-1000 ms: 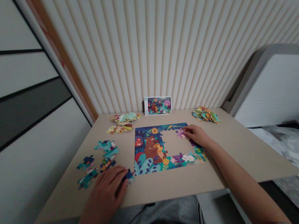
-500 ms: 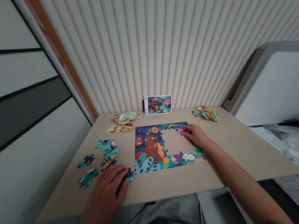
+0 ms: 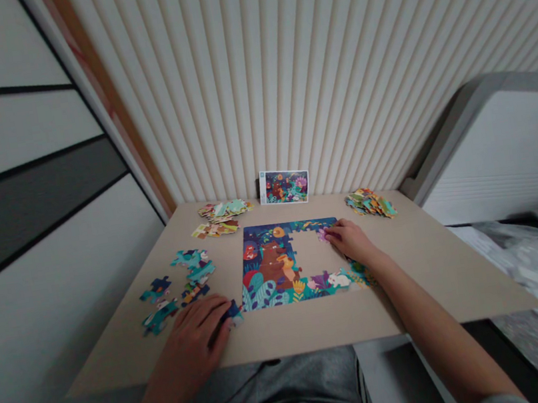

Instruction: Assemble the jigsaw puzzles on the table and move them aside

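A partly assembled jigsaw puzzle [image 3: 270, 262] lies flat on the table, with a bear at its left and an open gap right of the middle. At the gap's upper right, my right hand [image 3: 350, 242] has its fingers closed on a pink-purple puzzle piece [image 3: 323, 234]. The fingers cover part of that piece, so its fit with the border cannot be seen. My left hand [image 3: 199, 326] rests left of the puzzle, fingers wrapped round a dark blue puzzle piece [image 3: 235, 311] near the lower left corner. Loose teal pieces [image 3: 191, 260] lie beyond the left hand.
The puzzle's picture card [image 3: 284, 186] leans upright against the pleated wall. Piles of pieces [image 3: 224, 211] lie at the back left, and another pile [image 3: 370, 204] at the back right. The tan table [image 3: 309, 333] ends just before my lap.
My right hand has shifted slightly up and left with the pink-purple piece, at the gap's upper right. The left hand has stayed where it was.
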Demonstrator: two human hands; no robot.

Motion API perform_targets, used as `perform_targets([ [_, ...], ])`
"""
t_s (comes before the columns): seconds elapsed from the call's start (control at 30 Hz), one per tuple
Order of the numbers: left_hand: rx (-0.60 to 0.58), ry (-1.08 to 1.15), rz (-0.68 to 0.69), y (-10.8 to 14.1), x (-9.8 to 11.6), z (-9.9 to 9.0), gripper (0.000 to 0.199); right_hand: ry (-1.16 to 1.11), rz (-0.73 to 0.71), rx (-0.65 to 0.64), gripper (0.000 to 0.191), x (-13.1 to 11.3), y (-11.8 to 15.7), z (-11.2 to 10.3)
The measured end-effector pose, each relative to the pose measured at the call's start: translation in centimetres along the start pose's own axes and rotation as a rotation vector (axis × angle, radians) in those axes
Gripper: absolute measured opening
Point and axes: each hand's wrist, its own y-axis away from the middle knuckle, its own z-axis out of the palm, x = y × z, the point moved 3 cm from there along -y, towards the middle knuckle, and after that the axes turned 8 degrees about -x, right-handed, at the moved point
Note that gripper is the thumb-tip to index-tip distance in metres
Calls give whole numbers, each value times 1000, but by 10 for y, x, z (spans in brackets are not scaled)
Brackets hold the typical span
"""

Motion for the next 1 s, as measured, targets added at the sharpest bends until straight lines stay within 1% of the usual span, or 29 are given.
perform_targets([
  [0.1,4,0,-9,0,0,0,32,-147,38,68,32,12,2,-2],
  [0.2,12,1,-23,2,0,-2,35,-271,158,185,35,35,11,-8],
  [0.23,20,1,-27,3,-1,-3,36,-288,194,202,36,43,15,-10],
  [0.3,30,0,-30,5,-1,-6,39,-290,247,186,37,55,22,-12],
  [0.37,19,-1,-27,7,0,-9,46,-270,283,146,39,61,27,-12],
  [0.47,-23,8,-37,8,3,-13,51,-246,300,113,41,60,28,-11],
  [0.67,-52,79,-72,8,11,-15,44,-253,271,104,42,46,27,-10],
  [0.83,-80,86,-81,11,21,-18,46,-254,277,92,42,49,28,-7],
  [1.0,-150,57,-71,15,29,-27,47,-245,267,92,40,50,27,-5],
])
